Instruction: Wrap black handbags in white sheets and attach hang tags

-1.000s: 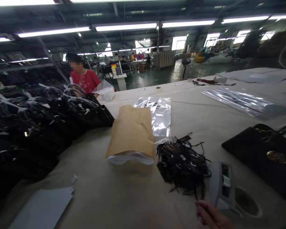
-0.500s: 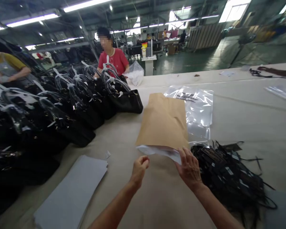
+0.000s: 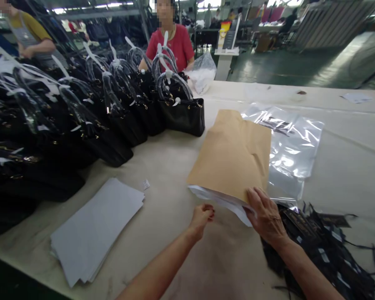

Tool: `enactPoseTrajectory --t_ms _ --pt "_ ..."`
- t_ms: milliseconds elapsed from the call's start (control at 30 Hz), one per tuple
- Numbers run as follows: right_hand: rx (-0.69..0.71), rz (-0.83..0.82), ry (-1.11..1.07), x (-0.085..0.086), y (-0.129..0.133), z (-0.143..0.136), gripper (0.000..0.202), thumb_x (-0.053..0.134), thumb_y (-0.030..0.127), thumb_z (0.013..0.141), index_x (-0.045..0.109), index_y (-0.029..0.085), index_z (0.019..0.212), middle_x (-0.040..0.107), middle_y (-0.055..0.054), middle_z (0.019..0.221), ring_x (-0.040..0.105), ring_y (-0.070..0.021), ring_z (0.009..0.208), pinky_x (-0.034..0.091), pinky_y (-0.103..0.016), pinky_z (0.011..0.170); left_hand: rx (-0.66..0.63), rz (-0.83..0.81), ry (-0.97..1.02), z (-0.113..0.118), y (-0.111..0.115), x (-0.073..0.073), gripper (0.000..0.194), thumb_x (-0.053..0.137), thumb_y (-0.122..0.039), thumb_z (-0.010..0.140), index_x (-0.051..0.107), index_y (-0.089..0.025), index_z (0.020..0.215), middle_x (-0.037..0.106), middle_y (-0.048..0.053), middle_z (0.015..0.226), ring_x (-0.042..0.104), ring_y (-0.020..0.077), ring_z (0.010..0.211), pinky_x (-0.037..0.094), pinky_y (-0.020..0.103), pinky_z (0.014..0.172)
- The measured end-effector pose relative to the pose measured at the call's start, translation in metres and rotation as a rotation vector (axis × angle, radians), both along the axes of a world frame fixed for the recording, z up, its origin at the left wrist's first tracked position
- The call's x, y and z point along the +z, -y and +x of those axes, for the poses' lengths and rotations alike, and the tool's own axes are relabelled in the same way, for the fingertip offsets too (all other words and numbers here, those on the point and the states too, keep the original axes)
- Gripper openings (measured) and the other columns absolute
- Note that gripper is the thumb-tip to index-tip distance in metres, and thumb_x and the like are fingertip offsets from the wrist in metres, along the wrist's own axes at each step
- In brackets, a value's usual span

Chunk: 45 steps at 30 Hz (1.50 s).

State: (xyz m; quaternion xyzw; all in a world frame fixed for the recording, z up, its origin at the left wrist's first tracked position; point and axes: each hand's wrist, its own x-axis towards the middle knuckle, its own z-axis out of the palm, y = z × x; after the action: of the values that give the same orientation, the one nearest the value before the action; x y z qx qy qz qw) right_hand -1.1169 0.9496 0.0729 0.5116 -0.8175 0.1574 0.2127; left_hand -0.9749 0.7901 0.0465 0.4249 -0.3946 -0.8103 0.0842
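Note:
A large sheet of brown kraft paper [image 3: 234,154] lies on the table in front of me, with white paper [image 3: 217,201] showing under its near edge. My right hand [image 3: 265,212] grips its near right corner, fingers on top and thumb beneath, lifting that edge slightly. Just short of the near edge, my left hand [image 3: 202,220] hovers with curled fingers, and nothing shows in them. Clear plastic bags [image 3: 292,143] lie flat partly under the brown paper's right side. Beside my right forearm is a heap of black straps and tags [image 3: 325,246].
Rows of black handbags [image 3: 184,116] with wrapped handles fill the table's left side. A stack of grey-white sheets [image 3: 96,229] lies at the near left. Across the table stands a person in a red top [image 3: 171,46], near a clear plastic bag [image 3: 203,73]; another stands further left.
My view has tilted down and swung left, so the table things appear shifted right. My right hand stays on the paper's corner; my left hand remains curled near the edge.

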Motion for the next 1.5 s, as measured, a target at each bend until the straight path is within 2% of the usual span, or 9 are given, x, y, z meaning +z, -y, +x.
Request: enactPoseTrajectory --t_ms 100,267,500,700,833,933,1100,1233,1500 --pt "0.026 0.008 -0.075 0.0 0.015 0.021 0.068 0.053 0.04 0.085 0.024 0.014 0.141 0.043 -0.02 0.134 0.034 -0.0335 0.129 0.03 -0.052 0.104 0.065 0.194 -0.106 -0.013 -0.003 -0.002 0.027 0.059 -0.008 0.048 0.063 -0.013 0.075 0.061 0.004 0.075 0.055 0.0139 0.069 0.041 0.027 0.067" --pt "0.004 0.05 -0.202 -0.012 0.044 0.038 0.065 0.052 0.034 0.087 0.024 0.015 0.142 0.049 -0.019 0.13 0.042 -0.0327 0.123 0.026 -0.053 0.105 0.219 0.411 -0.231 -0.03 -0.013 0.011 0.02 0.056 -0.009 0.045 0.057 -0.015 0.064 0.056 0.0 0.067 0.05 0.0114 0.065 0.04 0.026 0.069" --pt "0.005 0.159 -0.301 -0.015 0.056 0.027 0.055 0.049 0.024 0.088 0.031 0.012 0.139 0.059 -0.016 0.12 0.052 -0.0299 0.111 0.028 -0.049 0.102 0.367 0.47 -0.132 -0.037 -0.018 0.035 0.024 0.054 -0.011 0.043 0.059 -0.016 0.066 0.059 -0.001 0.072 0.046 0.0115 0.068 0.03 0.025 0.062" --pt "0.074 0.172 -0.307 0.004 0.058 0.025 0.051 0.041 0.026 0.09 0.031 0.013 0.139 0.06 -0.016 0.116 0.056 -0.0293 0.104 0.033 -0.047 0.097 0.385 0.496 -0.078 -0.042 -0.014 0.072 0.014 0.059 -0.008 0.044 0.053 -0.017 0.053 0.056 -0.001 0.06 0.049 0.0151 0.068 0.033 0.026 0.06" --pt "0.081 0.163 -0.321 0.015 0.056 0.023 0.05 0.036 0.024 0.091 0.031 0.013 0.139 0.062 -0.016 0.113 0.058 -0.0289 0.1 0.035 -0.047 0.094 0.29 0.496 -0.036 -0.041 -0.01 0.098 0.015 0.057 -0.008 0.049 0.047 -0.018 0.049 0.048 -0.002 0.051 0.049 0.0157 0.063 0.037 0.027 0.059" --pt "0.084 0.158 -0.319 0.021 0.053 0.022 0.047 0.032 0.024 0.092 0.033 0.013 0.138 0.062 -0.016 0.111 0.06 -0.0283 0.097 0.037 -0.046 0.092 0.23 0.459 -0.023 -0.038 -0.01 0.107 0.015 0.057 -0.008 0.054 0.047 -0.019 0.053 0.046 -0.003 0.051 0.048 0.015 0.061 0.038 0.027 0.06" --pt "0.094 0.113 -0.346 0.028 0.052 0.02 0.048 0.03 0.026 0.093 0.032 0.013 0.139 0.063 -0.016 0.108 0.06 -0.028 0.095 0.04 -0.045 0.088 0.195 0.427 -0.028 -0.035 -0.016 0.112 0.014 0.059 -0.011 0.055 0.049 -0.018 0.062 0.048 -0.003 0.059 0.048 0.0141 0.062 0.038 0.027 0.062" --pt "0.074 0.07 -0.386 0.031 0.055 0.018 0.046 0.031 0.027 0.093 0.037 0.012 0.136 0.064 -0.016 0.103 0.06 -0.0275 0.089 0.042 -0.042 0.082 0.293 0.489 -0.197 -0.034 -0.022 0.112 0.015 0.058 -0.012 0.053 0.052 -0.017 0.065 0.051 -0.003 0.06 0.047 0.0117 0.06 0.037 0.025 0.061" --pt "0.02 0.112 -0.396 0.027 0.05 0.015 0.044 0.045 0.028 0.09 0.044 0.011 0.131 0.063 -0.015 0.107 0.059 -0.0293 0.091 0.044 -0.037 0.075 0.541 0.742 -0.521 -0.036 -0.019 0.066 0.026 0.066 -0.014 0.049 0.062 -0.01 0.074 0.063 0.005 0.078 0.056 0.0129 0.068 0.042 0.023 0.064"
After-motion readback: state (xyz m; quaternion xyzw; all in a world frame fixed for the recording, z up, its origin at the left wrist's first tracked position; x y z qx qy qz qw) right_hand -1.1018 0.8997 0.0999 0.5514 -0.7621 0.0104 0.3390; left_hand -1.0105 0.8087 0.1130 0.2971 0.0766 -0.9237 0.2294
